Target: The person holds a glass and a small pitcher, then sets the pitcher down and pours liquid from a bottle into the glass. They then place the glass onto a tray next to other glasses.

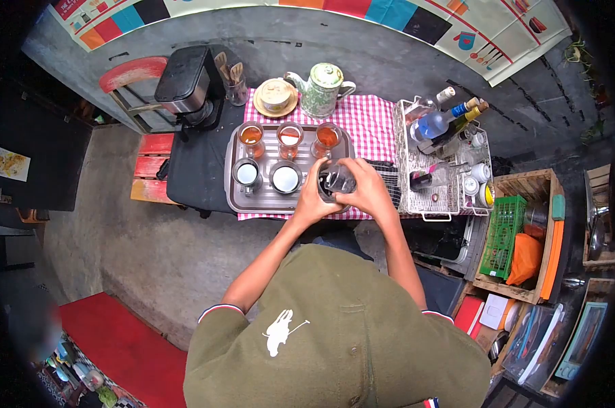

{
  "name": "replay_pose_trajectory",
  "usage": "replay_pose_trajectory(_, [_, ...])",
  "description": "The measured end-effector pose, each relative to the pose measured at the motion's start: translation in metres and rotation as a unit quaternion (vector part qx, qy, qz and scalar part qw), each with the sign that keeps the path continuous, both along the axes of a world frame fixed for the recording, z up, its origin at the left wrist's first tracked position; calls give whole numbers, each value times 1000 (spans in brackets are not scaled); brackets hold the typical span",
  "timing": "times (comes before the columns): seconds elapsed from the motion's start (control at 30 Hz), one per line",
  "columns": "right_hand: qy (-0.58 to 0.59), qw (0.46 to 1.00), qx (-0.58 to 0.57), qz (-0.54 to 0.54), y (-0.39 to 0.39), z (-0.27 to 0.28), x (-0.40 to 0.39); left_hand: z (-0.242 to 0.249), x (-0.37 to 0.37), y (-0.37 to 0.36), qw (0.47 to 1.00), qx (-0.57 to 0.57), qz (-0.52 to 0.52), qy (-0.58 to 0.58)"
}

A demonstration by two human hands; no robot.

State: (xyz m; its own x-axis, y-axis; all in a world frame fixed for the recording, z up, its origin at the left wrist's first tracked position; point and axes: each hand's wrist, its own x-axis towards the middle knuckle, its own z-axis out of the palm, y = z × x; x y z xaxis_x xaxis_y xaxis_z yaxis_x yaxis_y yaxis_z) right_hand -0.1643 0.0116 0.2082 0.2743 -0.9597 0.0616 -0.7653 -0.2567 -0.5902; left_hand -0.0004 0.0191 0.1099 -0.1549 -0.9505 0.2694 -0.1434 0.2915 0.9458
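Both of my hands close around a clear drinking glass point(338, 178) at the front right corner of the grey ribbed tray point(235, 183). My left hand point(311, 198) grips its left side, and my right hand point(364, 189) wraps the right side with the thumb at the near edge. Left of my hands stand two glass mugs of white liquid, one mug point(286, 179) close by and another mug point(246, 175) farther left. Behind them are three glasses of amber drink: a left glass point(252, 139), a middle glass point(290, 139) and a right glass point(326, 139).
Behind the tray are a green patterned teapot point(321, 93) and a lidded cup on a saucer point(275, 96). A black coffee machine point(190, 87) stands left. On the right, a white wire basket point(423, 197) holds bottles and jars, beside a wooden crate point(511, 291). Checked cloth point(372, 126) covers part of the table.
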Motion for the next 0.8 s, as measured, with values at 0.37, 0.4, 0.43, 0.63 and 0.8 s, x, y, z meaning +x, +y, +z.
replay_pose_trajectory(0.37, [14,1000,16,0,-4,0,1,-4,0,-4,1000,-13,3,1])
replay_pose_trajectory(0.4, [15,1000,15,0,-4,0,1,-4,-1,-5,1000,-14,5,2])
replay_pose_trajectory(0.43, [14,1000,15,2,-5,1,1,-3,-1,-5,1000,-19,6,-2])
replay_pose_trajectory(0.63, [20,1000,15,1,-4,0,0,0,-1,-4,1000,-6,2,1])
replay_pose_trajectory(0.8, [21,1000,20,-1,-3,0,0,0,-1,-4,1000,-13,0,-4])
